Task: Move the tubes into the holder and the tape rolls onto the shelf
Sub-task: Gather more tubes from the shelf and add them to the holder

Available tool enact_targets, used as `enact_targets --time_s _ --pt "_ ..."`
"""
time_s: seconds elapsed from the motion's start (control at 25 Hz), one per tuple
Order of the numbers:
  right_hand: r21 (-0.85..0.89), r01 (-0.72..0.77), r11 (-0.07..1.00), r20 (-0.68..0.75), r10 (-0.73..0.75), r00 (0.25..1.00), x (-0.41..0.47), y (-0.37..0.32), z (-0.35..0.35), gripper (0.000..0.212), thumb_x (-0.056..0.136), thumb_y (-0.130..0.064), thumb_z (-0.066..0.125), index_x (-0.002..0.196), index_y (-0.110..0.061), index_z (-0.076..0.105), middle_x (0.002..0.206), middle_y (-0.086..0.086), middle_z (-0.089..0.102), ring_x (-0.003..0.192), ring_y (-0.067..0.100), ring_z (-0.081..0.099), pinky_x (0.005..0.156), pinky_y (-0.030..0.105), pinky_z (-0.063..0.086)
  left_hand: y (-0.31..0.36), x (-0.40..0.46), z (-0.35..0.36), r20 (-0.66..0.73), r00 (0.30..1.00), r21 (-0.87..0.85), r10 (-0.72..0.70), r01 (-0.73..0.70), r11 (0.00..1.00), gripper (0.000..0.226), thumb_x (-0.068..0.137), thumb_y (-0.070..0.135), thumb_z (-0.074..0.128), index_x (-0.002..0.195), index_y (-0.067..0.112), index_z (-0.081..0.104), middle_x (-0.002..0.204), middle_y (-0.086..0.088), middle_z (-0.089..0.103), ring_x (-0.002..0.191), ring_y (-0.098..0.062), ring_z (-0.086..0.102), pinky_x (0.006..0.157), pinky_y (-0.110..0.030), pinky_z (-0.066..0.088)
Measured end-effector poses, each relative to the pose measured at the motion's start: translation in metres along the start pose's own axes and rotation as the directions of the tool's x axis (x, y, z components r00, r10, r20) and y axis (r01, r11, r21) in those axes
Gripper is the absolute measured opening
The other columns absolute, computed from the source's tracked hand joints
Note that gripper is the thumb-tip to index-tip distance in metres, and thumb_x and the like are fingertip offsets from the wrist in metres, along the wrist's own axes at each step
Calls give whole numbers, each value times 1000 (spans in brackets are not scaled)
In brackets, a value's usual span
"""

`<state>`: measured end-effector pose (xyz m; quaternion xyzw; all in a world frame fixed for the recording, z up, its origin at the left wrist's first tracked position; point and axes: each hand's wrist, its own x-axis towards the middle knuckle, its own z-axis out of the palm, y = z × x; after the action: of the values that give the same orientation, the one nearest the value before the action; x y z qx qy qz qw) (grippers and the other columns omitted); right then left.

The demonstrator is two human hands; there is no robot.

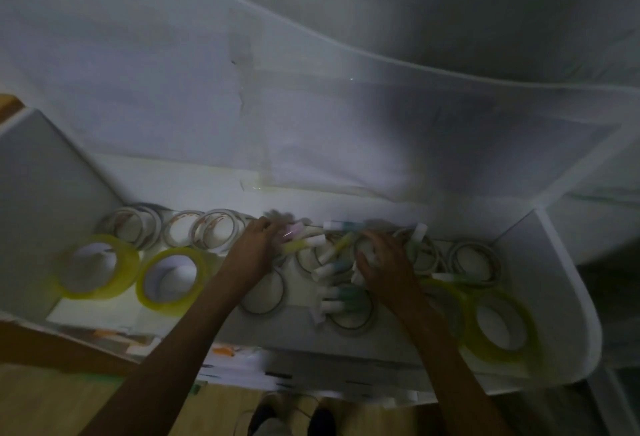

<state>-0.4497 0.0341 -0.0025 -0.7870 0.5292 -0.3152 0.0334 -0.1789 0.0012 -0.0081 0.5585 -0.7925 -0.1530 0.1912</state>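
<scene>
Several pastel tubes with white caps (334,255) lie in a loose heap in the middle of a white shelf compartment (561,283). My left hand (256,248) reaches into the heap's left side and grips a few tubes, a pink one (294,228) among them. My right hand (384,262) curls over tubes on the heap's right side. Wide yellow tape rolls (100,267) (171,279) (498,326) and several thin white tape rolls (214,233) lie flat on the same surface around the tubes. The scene is dim and blurred. No holder is visible.
A white side panel (45,193) bounds the compartment on the left and a curved white wall (585,297) on the right. A pale sheet taped to the back wall (311,123) hangs above. Wooden floor (52,408) and my feet (294,418) show below.
</scene>
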Motion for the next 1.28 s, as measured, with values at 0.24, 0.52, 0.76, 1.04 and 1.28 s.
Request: enact_targets --time_s 0.24,0.52,0.76,1.04,1.28 --pt "81 -225 971 120 215 969 9 -14 7 44 90 -35 45 121 -8 60 115 14 63 106 30 58 97 37 41 -7 0 -1 -49 999 23 7 -6 1000 34 67 15 70 100 5 69 96 -21 65 87 -41 59 76 -42 49" --pt "154 -279 948 203 246 948 18 -28 7 42 92 -36 49 127 -15 57 120 10 61 112 28 55 101 39 41 -5 -11 -24 -174 984 -120 34 -55 991 42 77 18 54 120 19 55 88 -7 65 75 -28 61 60 -28 45" --pt "226 -374 900 257 315 914 31 -44 18 48 84 -37 51 127 -15 58 124 10 61 114 29 55 98 34 41 2 -26 -56 -126 991 -486 -51 -17 874 64 88 8 63 143 31 39 94 6 63 75 -7 62 59 -16 51" --pt "77 -344 936 202 323 925 54 -54 57 45 77 -19 53 117 -4 64 120 17 64 112 33 59 98 37 43 -7 -45 -73 -140 986 -603 -96 -8 798 61 84 -3 68 134 26 50 95 -1 62 77 -18 66 62 -33 59" --pt "-245 -150 958 169 194 966 63 -56 76 27 65 -24 59 90 -16 65 89 3 65 88 29 59 79 36 40 -16 -50 -82 -176 979 -591 -98 -26 806 59 85 -1 69 137 18 49 96 -9 63 78 -17 66 60 -21 55"
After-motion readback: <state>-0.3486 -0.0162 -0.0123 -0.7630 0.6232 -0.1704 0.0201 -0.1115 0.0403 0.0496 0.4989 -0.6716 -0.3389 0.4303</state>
